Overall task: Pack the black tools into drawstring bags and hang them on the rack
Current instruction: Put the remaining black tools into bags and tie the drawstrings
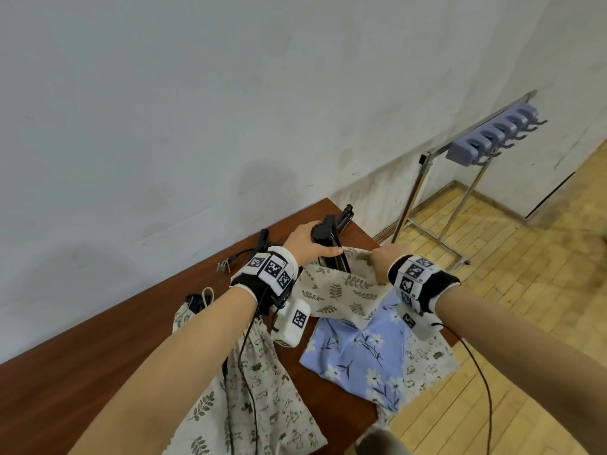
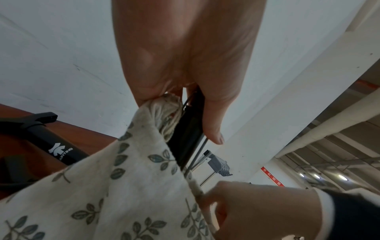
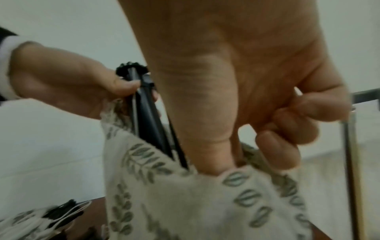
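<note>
My left hand (image 1: 308, 244) grips a long black folded tool (image 1: 328, 231) and pinches one side of the rim of a cream leaf-print drawstring bag (image 1: 338, 287). The tool's lower end stands inside the bag's mouth. My right hand (image 1: 387, 257) pinches the opposite rim and holds the mouth apart. In the left wrist view the left hand (image 2: 185, 97) holds the tool (image 2: 189, 134) against bunched cloth of the bag (image 2: 123, 186). In the right wrist view the right hand (image 3: 226, 159) pinches the bag (image 3: 185, 194) beside the tool (image 3: 148, 113). The metal rack (image 1: 492, 139) with grey hooks stands at the right.
On the brown table (image 1: 82, 372) lie a blue floral bag (image 1: 361, 349), an animal-print bag (image 1: 256, 389) and a bag with a black tool sticking out (image 1: 193, 300). More black tools (image 1: 259, 244) lie near the wall. Wooden floor lies to the right.
</note>
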Demonstrator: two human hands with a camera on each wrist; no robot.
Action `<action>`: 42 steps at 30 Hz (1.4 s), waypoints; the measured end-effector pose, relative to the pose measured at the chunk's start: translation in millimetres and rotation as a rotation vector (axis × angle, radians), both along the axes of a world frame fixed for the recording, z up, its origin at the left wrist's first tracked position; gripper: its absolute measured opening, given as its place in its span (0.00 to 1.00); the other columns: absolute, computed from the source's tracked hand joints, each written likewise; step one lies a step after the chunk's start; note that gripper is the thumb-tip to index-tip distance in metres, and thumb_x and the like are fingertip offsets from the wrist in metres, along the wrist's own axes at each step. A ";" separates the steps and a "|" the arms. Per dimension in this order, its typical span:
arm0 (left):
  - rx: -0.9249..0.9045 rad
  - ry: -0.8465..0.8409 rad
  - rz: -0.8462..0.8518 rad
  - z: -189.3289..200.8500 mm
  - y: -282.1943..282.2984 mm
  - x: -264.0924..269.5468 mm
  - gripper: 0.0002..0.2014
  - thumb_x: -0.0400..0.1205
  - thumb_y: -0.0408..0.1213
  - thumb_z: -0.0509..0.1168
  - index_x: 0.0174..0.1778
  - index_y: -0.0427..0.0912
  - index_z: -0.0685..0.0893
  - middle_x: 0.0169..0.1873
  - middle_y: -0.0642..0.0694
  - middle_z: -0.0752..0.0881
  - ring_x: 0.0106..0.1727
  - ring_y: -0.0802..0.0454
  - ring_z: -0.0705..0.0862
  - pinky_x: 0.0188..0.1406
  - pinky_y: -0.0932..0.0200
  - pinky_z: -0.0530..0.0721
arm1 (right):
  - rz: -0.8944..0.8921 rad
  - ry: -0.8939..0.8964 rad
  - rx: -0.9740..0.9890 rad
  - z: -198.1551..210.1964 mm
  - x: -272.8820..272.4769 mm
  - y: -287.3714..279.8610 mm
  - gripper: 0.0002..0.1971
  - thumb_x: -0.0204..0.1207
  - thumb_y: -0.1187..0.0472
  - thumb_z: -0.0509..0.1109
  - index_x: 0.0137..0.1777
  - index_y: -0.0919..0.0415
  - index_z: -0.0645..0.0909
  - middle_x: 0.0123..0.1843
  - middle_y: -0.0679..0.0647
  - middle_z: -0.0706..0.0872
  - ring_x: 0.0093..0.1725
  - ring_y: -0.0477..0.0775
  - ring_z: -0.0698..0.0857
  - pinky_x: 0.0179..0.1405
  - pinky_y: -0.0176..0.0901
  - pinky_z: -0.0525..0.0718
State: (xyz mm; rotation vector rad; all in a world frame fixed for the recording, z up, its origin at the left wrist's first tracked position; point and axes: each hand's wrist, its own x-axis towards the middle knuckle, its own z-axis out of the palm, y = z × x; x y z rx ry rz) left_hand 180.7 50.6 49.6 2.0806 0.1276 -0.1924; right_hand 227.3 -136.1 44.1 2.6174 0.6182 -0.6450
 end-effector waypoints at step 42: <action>0.170 -0.047 0.115 17.8 1.4 -15.7 0.20 0.68 0.42 0.80 0.51 0.39 0.83 0.43 0.47 0.85 0.45 0.48 0.82 0.43 0.57 0.81 | -0.778 0.984 1.602 112.5 -4.5 -32.1 0.21 0.71 0.84 0.50 0.50 0.62 0.76 0.40 0.56 0.79 0.37 0.51 0.79 0.44 0.44 0.84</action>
